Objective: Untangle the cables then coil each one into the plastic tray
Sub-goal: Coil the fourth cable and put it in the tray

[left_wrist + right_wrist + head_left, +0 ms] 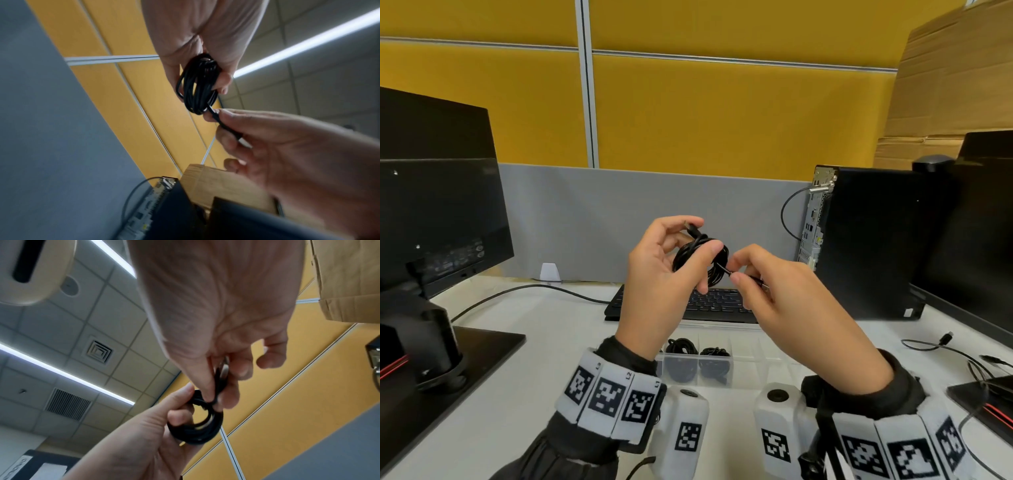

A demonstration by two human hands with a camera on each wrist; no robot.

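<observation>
A black cable coil [700, 260] is raised above the desk, and my left hand [703, 240] grips it between thumb and curled fingers. My right hand [734, 271] pinches the coil's free end just behind its connector [761, 283]. The left wrist view shows the cable coil [197, 86] in my left hand [198, 78], with the right hand [218, 116] pinching the tail. In the right wrist view my right hand [216, 395] holds the end beside the cable coil [197, 426]. Below the hands, a clear plastic tray [756, 359] holds two black coils [681, 346] in separate compartments.
A black keyboard [715, 303] lies behind the tray. A monitor [438, 212] on a stand is at the left, and a computer tower [869, 240] at the right. Loose cables [945, 346] trail on the desk at the right. Cardboard [955, 85] leans at the back right.
</observation>
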